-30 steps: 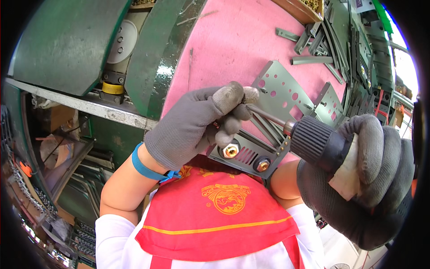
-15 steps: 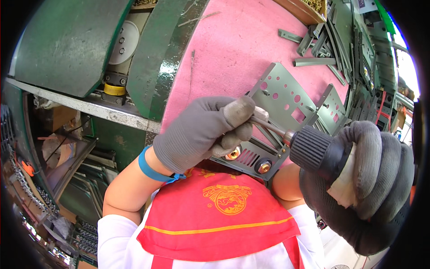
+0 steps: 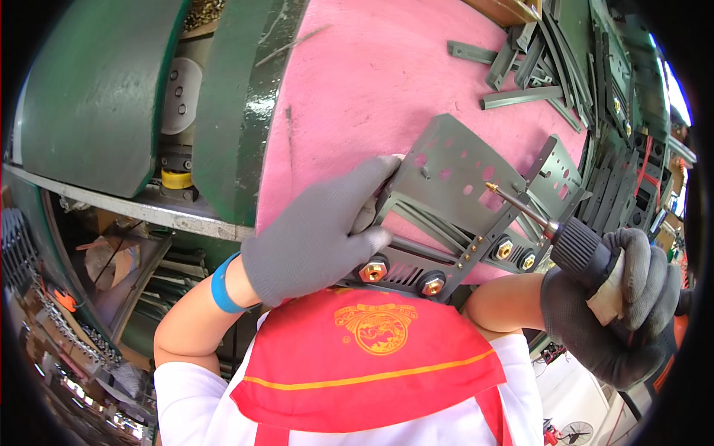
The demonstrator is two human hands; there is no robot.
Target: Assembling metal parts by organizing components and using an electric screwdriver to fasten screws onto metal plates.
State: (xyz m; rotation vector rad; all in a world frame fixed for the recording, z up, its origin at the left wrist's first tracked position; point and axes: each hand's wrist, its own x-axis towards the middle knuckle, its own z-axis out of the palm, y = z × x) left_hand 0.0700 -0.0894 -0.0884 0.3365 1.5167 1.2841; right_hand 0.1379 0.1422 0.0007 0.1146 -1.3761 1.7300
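The bench (image 3: 349, 82), covered in pink sheeting, carries loose metal strips (image 3: 520, 97) at its far right. The grey metal frame (image 3: 454, 175) lies on it directly before you, with a second frame (image 3: 554, 171) just beside it on the right. Your left hand (image 3: 312, 238) is half curled against the first frame's left edge; its fingertips are partly hidden, so whether they grip or merely brace cannot be told. Your right hand (image 3: 628, 305) is closed around the power driver (image 3: 580, 253), whose shaft slants up and leftward over the frame. A small brass-coloured screw (image 3: 491, 187) appears to sit at its tip; contact with the plate cannot be judged. Likely faults: a tilted bit could shed the screw or cross its thread; a lightly braced frame could twist under torque and knock its neighbour; a slipping tip could scratch the plate or, swung left, strike your left fingers. The nut-like brass fittings (image 3: 373, 270) along the near edge could also be knocked.
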